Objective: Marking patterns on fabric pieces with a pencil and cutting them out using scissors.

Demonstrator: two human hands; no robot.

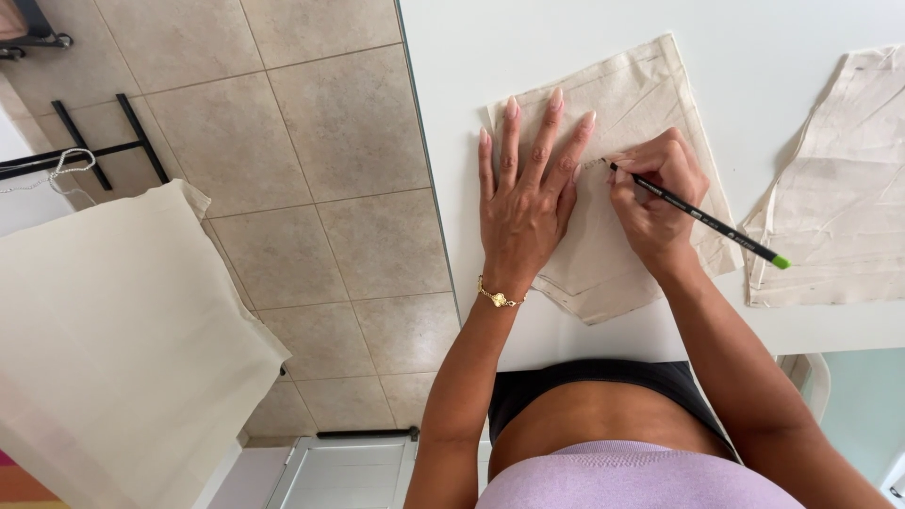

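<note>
A beige cloth piece [622, 94] lies flat on the white table [754, 57]. My left hand [524, 200] rests palm down on its left part, fingers spread, a gold bracelet on the wrist. My right hand [658, 196] grips a black pencil with a green end [702, 218]; the tip touches the cloth just right of my left forefinger.
A second beige cloth piece [834, 198] lies at the table's right. A larger cream cloth [113, 330] hangs over something at the left, above the tiled floor [320, 170]. A black metal stand [94, 141] sits on the floor at far left. The table's left edge runs beside my left hand.
</note>
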